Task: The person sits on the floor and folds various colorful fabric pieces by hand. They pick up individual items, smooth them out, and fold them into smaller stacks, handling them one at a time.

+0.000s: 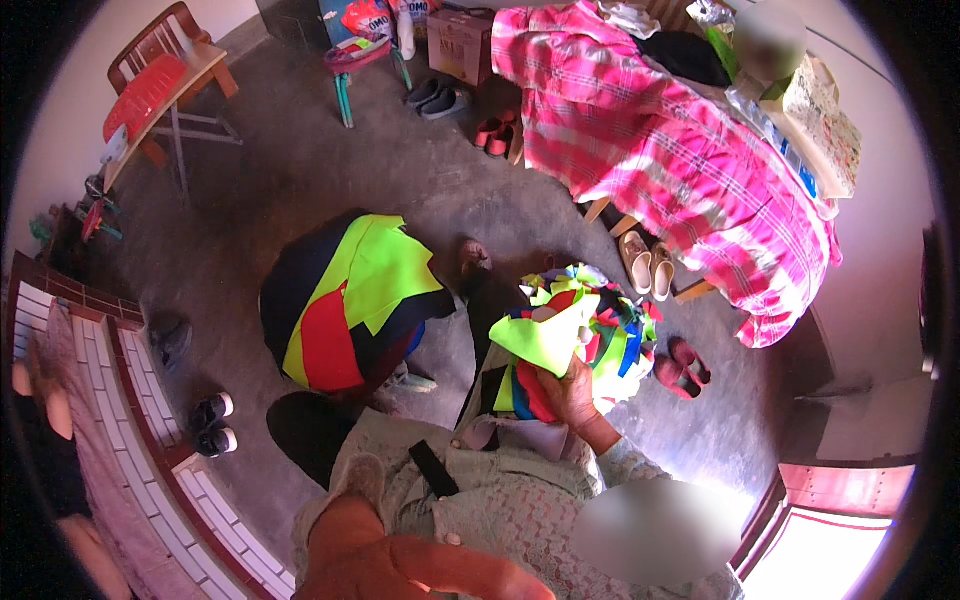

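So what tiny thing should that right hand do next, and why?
Maybe lift the neon yellow-green cloth piece a little clear of the colourful heap of cloth scraps. The right hand seems to hold its lower edge, and in this view the piece overlaps the heap, so lifting it might show its whole shape.
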`<state>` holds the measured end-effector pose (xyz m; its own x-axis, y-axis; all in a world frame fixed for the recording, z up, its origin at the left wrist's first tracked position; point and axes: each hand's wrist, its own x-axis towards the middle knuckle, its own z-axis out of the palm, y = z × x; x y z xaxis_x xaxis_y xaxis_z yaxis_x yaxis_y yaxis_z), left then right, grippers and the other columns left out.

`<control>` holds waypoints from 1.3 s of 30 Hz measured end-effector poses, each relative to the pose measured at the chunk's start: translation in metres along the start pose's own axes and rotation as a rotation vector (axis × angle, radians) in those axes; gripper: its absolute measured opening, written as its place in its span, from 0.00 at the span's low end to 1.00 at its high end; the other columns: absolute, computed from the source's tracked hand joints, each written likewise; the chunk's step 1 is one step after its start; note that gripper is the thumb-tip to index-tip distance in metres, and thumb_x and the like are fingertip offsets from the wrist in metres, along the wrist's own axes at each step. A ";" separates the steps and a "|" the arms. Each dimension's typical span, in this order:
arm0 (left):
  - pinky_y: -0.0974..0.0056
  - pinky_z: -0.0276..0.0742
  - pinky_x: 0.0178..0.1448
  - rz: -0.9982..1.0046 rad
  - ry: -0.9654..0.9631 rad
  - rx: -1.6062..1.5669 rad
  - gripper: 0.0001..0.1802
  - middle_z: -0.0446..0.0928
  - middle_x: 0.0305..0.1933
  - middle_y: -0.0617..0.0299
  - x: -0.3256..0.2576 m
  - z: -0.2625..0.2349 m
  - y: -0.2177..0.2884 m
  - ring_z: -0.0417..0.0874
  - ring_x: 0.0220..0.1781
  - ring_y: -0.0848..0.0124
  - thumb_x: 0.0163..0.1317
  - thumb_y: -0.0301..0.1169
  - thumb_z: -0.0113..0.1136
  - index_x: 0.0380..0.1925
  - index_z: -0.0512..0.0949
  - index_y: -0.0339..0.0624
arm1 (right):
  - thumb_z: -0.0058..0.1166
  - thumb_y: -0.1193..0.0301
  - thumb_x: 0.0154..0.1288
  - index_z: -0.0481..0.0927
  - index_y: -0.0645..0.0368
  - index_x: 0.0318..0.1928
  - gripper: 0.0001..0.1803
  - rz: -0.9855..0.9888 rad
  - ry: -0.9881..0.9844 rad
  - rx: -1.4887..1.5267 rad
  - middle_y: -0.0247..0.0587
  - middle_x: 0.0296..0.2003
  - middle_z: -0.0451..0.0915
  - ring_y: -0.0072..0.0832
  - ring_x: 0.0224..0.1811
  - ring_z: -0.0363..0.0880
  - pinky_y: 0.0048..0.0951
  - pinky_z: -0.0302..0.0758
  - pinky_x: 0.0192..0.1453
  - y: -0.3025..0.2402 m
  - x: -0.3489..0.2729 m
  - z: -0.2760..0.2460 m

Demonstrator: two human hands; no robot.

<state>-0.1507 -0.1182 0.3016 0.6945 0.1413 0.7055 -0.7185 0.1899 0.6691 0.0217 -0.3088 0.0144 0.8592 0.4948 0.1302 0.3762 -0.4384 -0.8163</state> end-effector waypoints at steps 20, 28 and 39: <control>0.56 0.72 0.32 -0.830 -0.119 0.323 0.09 0.74 0.26 0.59 -0.023 -0.005 -0.038 0.76 0.27 0.65 0.53 0.32 0.58 0.20 0.72 0.42 | 0.59 0.76 0.56 0.75 0.61 0.50 0.19 0.518 0.047 0.858 0.35 0.43 0.79 0.23 0.45 0.76 0.26 0.73 0.51 0.007 0.009 -0.015; 0.73 0.72 0.37 -0.879 0.226 0.256 0.13 0.75 0.29 0.62 -0.106 -0.034 -0.249 0.75 0.29 0.80 0.54 0.31 0.65 0.35 0.74 0.35 | 0.63 0.76 0.53 0.71 0.60 0.54 0.26 0.528 -0.049 1.111 0.37 0.45 0.78 0.27 0.47 0.77 0.29 0.74 0.52 0.010 0.009 -0.030; 0.56 0.71 0.34 -0.669 -0.074 0.812 0.20 0.73 0.29 0.51 -0.108 -0.014 -0.275 0.77 0.31 0.53 0.46 0.40 0.69 0.31 0.75 0.38 | 0.60 0.68 0.57 0.70 0.63 0.55 0.26 0.452 -0.191 1.021 0.38 0.46 0.77 0.27 0.47 0.76 0.28 0.72 0.53 0.011 0.007 -0.040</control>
<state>-0.0272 -0.1725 0.0384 0.9745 0.1833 0.1291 -0.0194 -0.5045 0.8632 0.0462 -0.3401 0.0293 0.7444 0.5915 -0.3098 -0.4895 0.1680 -0.8557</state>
